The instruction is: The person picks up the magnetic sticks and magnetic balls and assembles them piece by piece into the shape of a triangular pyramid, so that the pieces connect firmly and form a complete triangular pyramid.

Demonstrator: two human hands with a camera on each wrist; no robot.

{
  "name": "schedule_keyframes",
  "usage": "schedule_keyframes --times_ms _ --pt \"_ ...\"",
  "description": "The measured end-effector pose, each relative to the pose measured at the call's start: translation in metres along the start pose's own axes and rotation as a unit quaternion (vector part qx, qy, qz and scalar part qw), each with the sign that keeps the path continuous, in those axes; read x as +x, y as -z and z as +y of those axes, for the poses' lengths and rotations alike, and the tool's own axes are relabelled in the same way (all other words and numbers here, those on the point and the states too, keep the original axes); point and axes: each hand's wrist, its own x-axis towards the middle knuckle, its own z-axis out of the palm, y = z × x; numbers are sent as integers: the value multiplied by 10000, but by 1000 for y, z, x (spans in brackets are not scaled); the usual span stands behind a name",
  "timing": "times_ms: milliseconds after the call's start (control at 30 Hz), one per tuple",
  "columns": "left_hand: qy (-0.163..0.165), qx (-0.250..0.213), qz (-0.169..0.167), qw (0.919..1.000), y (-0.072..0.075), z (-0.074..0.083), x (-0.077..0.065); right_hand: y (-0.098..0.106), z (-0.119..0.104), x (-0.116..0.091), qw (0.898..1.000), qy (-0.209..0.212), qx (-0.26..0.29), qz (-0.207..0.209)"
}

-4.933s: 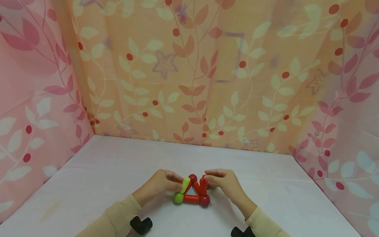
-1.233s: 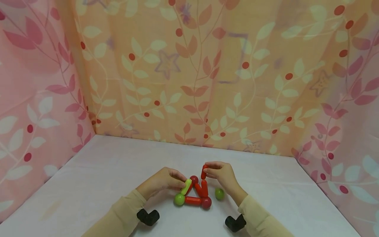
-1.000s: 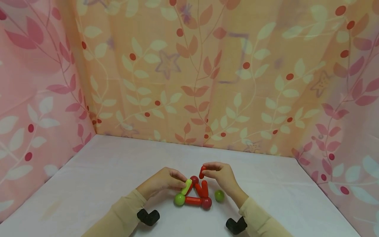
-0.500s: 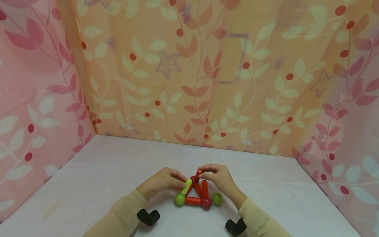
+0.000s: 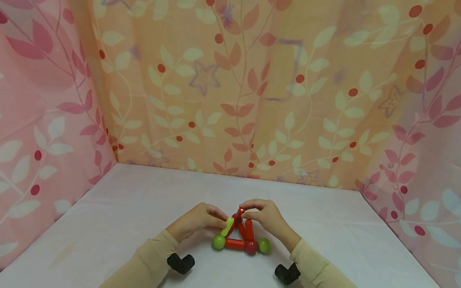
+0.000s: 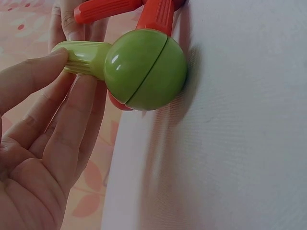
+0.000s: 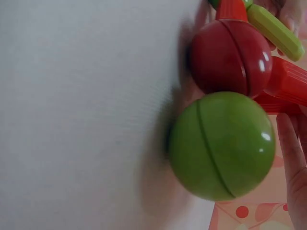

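A flat triangle of red rods [image 5: 235, 244] joins a green ball [image 5: 218, 242] at front left, a red ball [image 5: 251, 247] at front right and a dark red ball [image 5: 235, 219] at the back. My left hand [image 5: 199, 220] pinches a yellow-green rod [image 6: 86, 56] that rises from the left green ball. With thumb and fingers my right hand [image 5: 267, 216] holds a short red rod [image 5: 241, 211] upright at the back ball. Another red rod [image 5: 249, 229] stands on the front right ball. Against that ball sits a second green ball [image 7: 223, 146].
The pieces rest on a white-covered table [image 5: 144, 192]. Patterned cloth [image 5: 230, 100] encloses it at the back and both sides. Black angled pieces [image 5: 181, 263] sit at both wrists.
My right hand has brought the red rod from above the standing rod leftward and down to the back ball. The separate green ball has rolled against the front right ball. My left hand stays put lately.
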Motion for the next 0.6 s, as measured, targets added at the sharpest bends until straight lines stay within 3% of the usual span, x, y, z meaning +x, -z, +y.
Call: schedule_keyframes --times_ms 200,367,600 --pt "-11 72 12 10000 -1 3 1 12 -2 -2 9982 -154 238 -530" --pt "-48 183 -52 9998 -1 6 0 19 0 -15 9951 -352 621 -691" --pt "-276 407 -279 9984 0 11 0 19 -4 -27 9914 -405 411 -1174"
